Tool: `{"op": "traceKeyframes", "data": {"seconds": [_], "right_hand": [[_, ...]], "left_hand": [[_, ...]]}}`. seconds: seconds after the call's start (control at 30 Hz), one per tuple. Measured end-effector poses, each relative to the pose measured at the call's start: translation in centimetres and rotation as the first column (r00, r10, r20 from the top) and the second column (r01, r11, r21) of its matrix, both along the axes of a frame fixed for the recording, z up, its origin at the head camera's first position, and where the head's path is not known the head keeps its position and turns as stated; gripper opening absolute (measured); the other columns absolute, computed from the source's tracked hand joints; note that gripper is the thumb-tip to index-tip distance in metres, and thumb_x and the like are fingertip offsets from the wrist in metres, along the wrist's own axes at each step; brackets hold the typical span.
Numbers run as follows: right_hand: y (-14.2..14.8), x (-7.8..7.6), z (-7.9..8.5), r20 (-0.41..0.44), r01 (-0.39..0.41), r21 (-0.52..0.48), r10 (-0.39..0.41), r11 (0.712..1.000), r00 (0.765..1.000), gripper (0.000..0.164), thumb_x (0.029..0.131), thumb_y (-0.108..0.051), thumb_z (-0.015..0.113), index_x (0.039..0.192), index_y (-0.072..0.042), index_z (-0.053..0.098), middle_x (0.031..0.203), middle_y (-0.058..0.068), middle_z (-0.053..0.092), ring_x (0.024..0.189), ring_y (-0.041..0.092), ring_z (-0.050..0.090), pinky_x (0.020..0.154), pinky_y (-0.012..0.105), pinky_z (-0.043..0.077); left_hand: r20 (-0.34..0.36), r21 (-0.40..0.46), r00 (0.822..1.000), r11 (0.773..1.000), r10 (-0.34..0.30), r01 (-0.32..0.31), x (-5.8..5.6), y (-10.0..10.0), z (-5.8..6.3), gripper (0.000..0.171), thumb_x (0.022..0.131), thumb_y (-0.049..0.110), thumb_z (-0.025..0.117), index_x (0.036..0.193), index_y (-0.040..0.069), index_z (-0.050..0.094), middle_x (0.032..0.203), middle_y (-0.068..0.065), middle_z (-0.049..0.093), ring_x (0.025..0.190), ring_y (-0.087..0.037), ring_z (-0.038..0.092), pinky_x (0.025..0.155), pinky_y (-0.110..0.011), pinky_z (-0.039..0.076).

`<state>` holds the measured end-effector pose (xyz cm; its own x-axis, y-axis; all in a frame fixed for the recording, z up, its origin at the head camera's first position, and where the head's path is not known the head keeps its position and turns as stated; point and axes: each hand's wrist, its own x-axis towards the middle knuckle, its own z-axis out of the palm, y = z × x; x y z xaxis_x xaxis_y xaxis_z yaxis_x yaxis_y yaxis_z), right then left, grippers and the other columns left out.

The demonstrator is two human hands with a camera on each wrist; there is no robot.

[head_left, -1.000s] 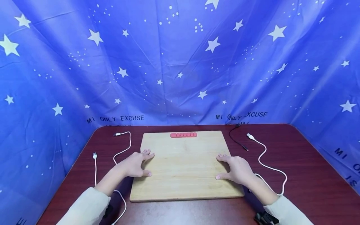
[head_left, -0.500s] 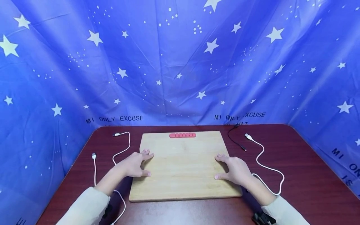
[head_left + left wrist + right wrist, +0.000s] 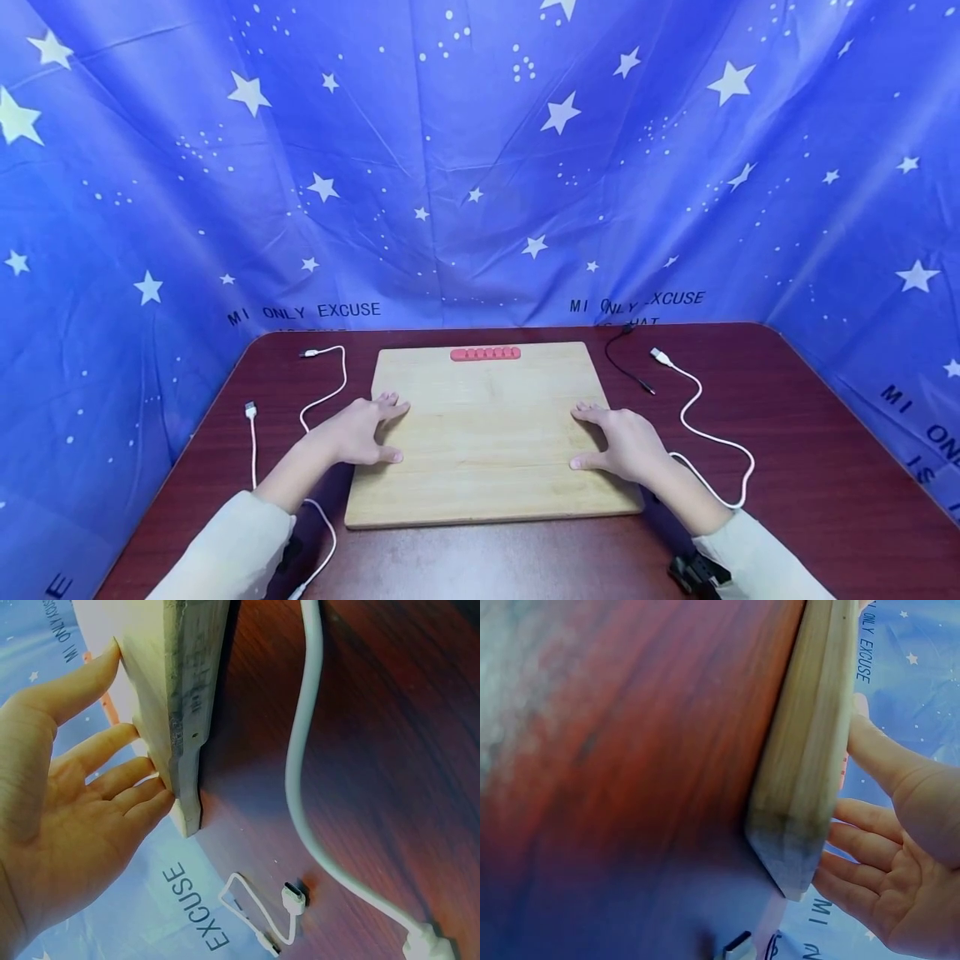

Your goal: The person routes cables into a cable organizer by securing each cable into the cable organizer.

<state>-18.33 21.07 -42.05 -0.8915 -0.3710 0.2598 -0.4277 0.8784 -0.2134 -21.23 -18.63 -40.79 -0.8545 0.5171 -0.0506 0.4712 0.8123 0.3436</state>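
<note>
A pale wooden board (image 3: 487,433) lies flat on the table. My left hand (image 3: 362,435) rests at its left edge, fingertips and thumb spread on the top surface. At the right edge my right hand (image 3: 628,443) touches the board in much the same way. Both hands have extended fingers, and neither curls round anything. A red slotted strip (image 3: 485,354), like a cable holder, sits along the board's far edge. In the left wrist view the fingertips of my left hand (image 3: 82,795) meet the board (image 3: 199,682); the right wrist view has my right hand (image 3: 904,847) against the opposite side.
White USB cables (image 3: 253,442) lie left of the board, one running under my left forearm. To the right are a short black cable (image 3: 626,369) and a longer white cable (image 3: 701,417). A blue star-patterned curtain (image 3: 480,150) hangs behind the dark red table (image 3: 810,450).
The head view has shifted slightly, so the whole scene sits a little higher and further left. Both hands keep their places on the board.
</note>
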Motion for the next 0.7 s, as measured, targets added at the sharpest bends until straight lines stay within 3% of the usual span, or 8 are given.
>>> {"op": "traceKeyframes", "data": {"seconds": [0.7], "right_hand": [[0.00, -0.05, -0.09, -0.008, -0.007, 0.006, 0.007, 1.000, 1.000, 0.072, 0.059, -0.046, 0.085, 0.117, -0.007, 0.068, 0.117, 0.013, 0.070, 0.106, 0.032, 0.068, 0.084, 0.047, 0.055]], "left_hand": [[0.011, 0.012, 1.000, 1.000, -0.010, 0.010, 0.09, -0.17, 0.30, 0.074, 0.072, 0.027, 0.082, 0.134, -0.002, 0.053, 0.142, -0.032, 0.045, 0.137, -0.046, 0.038, 0.114, -0.054, 0.033]]}}
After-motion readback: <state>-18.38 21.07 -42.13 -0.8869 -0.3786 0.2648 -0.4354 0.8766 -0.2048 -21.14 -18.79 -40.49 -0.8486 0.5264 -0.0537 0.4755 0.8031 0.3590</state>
